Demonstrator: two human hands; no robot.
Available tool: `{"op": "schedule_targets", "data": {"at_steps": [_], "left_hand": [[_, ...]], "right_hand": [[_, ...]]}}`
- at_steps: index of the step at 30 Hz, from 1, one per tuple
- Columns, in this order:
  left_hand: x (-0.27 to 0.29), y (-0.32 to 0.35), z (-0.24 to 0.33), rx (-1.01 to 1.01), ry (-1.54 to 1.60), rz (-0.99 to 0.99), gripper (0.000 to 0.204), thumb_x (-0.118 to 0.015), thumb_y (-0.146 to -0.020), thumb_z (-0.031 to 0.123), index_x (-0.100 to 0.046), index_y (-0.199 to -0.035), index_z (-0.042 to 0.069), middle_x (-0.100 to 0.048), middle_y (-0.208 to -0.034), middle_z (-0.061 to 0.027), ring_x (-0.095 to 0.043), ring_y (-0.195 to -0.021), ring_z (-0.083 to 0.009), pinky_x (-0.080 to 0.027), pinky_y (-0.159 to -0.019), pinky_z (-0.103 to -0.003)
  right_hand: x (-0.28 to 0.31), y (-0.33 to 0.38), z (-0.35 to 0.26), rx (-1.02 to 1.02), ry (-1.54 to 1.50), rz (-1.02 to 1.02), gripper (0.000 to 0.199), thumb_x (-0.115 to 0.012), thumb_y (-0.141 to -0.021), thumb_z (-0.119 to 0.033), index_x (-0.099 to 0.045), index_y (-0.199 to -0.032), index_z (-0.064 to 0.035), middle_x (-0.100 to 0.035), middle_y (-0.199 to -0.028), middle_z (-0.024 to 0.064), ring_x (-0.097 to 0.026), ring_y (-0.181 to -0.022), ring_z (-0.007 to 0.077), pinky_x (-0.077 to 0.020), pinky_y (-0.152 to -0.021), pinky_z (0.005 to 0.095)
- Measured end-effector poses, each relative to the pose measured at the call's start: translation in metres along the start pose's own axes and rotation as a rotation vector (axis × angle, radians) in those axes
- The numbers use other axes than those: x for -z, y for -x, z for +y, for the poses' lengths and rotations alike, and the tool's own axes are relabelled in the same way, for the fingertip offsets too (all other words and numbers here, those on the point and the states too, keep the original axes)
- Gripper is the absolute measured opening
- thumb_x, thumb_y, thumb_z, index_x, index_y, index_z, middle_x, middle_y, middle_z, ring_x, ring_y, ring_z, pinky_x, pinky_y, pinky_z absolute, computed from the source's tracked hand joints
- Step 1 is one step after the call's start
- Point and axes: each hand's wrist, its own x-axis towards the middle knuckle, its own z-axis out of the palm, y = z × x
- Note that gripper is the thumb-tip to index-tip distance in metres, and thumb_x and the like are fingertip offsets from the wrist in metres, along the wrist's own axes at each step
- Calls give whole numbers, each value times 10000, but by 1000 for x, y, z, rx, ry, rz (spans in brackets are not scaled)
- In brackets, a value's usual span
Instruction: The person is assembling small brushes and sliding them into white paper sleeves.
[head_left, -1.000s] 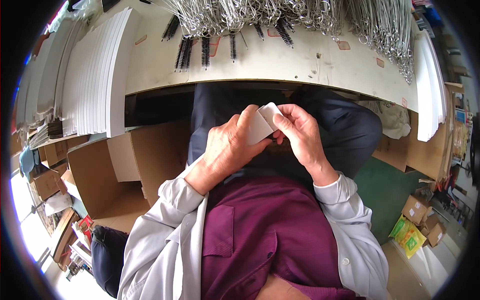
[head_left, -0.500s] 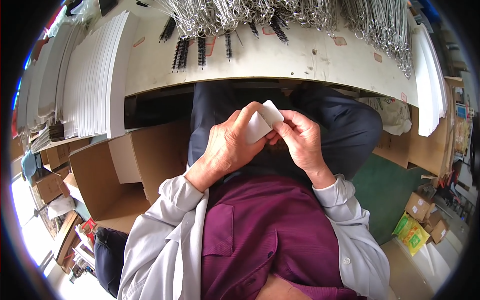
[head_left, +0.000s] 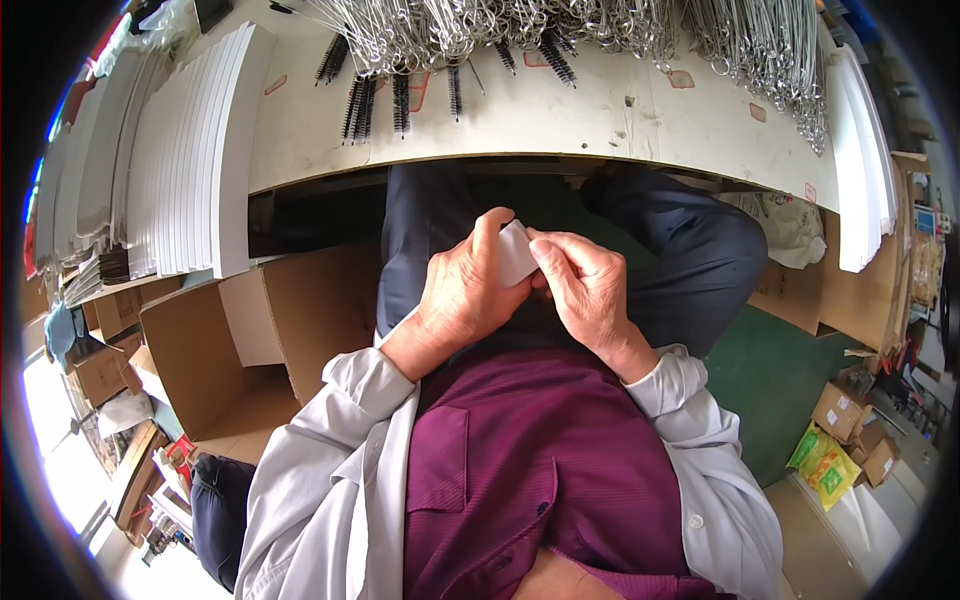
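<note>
A small white paper carton (head_left: 516,254) is held over my lap, just short of the table's front edge. My left hand (head_left: 465,275) wraps round its left side, with the index finger bent along the upper edge and the thumb below. At the carton's right edge, my right hand (head_left: 585,285) is closed, with thumb and index finger pressed against it. The fingers hide the carton's right end and lower part.
On the table (head_left: 520,115) lie many metal wire stems with looped ends (head_left: 480,30) and several black-bristled brushes (head_left: 360,105). White boxes (head_left: 200,150) stand in a row at left, others (head_left: 857,160) at right. A cardboard box (head_left: 215,350) sits open on my left.
The rounded white flap that stood up at the carton's upper right no longer shows. My right hand has moved slightly left and closer to my left hand.
</note>
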Motion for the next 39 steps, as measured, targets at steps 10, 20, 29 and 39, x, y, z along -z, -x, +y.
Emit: {"op": "schedule_targets", "data": {"at_steps": [10, 20, 29, 39], "left_hand": [[-5, 1, -1, -33, -48, 53, 611, -846, -808, 256, -552, -1300, 44, -725, -1088, -208, -732, -957, -404, -605, -803, -472], [-8, 3, -1, -45, -52, 65, 590, -855, -785, 224, -569, -1270, 48, -734, -1050, -193, -738, -921, -398, -614, -755, -460], [-11, 5, -6, -106, -16, 108, 563, -863, -773, 179, -580, -1240, 40, -735, -1031, -179, -745, -893, -379, -619, -725, -453], [-11, 8, -5, -130, -37, 130, 582, -874, -777, 198, -572, -1246, 36, -734, -1000, -183, -743, -880, -382, -617, -717, -449]], "right_hand": [[-6, -3, 3, -241, -225, 19, 110, -729, -981, -72, -706, -1028, 24, -741, -860, 49, -672, -735, 55, -562, -621, 217], [-1, -6, 8, -349, -353, 40, 131, -765, -954, -97, -695, -936, 12, -722, -767, 41, -637, -634, 46, -508, -544, 209], [6, -9, 6, -457, -439, 22, 146, -758, -961, -116, -702, -890, -2, -713, -739, 38, -621, -576, 54, -467, -497, 203], [-3, 1, 6, -163, -104, 86, 138, -752, -960, -97, -718, -902, 24, -713, -734, 33, -646, -661, 55, -515, -593, 227]]}}
